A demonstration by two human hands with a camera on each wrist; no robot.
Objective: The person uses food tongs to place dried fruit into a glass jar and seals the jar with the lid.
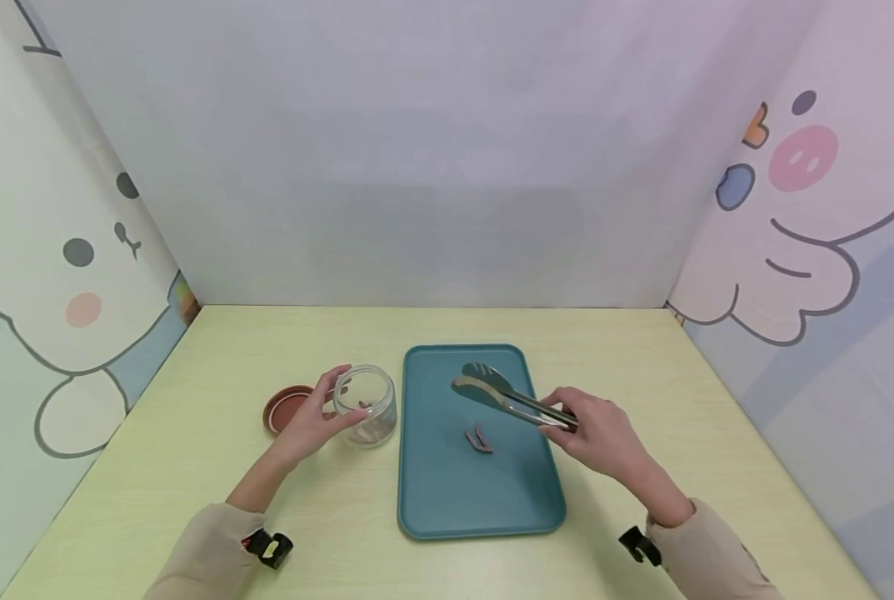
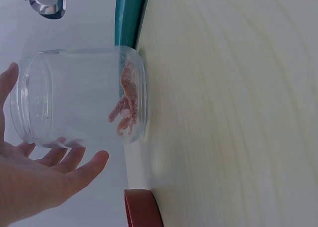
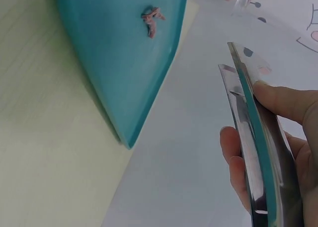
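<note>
My left hand (image 1: 325,412) curls round a clear glass jar (image 1: 369,406) that stands on the table just left of a teal tray (image 1: 447,500). In the left wrist view the jar (image 2: 79,95) has a few reddish-brown pieces (image 2: 126,103) at its bottom, and my fingers (image 2: 74,162) lie along its side. My right hand (image 1: 574,417) grips the handles of metal tongs (image 1: 499,392), held above the tray with the tips close together and nothing between them. A small clump of the same pieces (image 1: 479,439) lies on the tray, below the tongs. In the right wrist view the tongs (image 3: 251,132) point towards that clump (image 3: 151,18).
A red-brown lid (image 1: 285,408) lies flat on the pale table (image 1: 192,433) behind my left hand, also seen as the lid (image 2: 144,207) in the left wrist view. Cartoon-printed walls enclose the table at the left, back and right.
</note>
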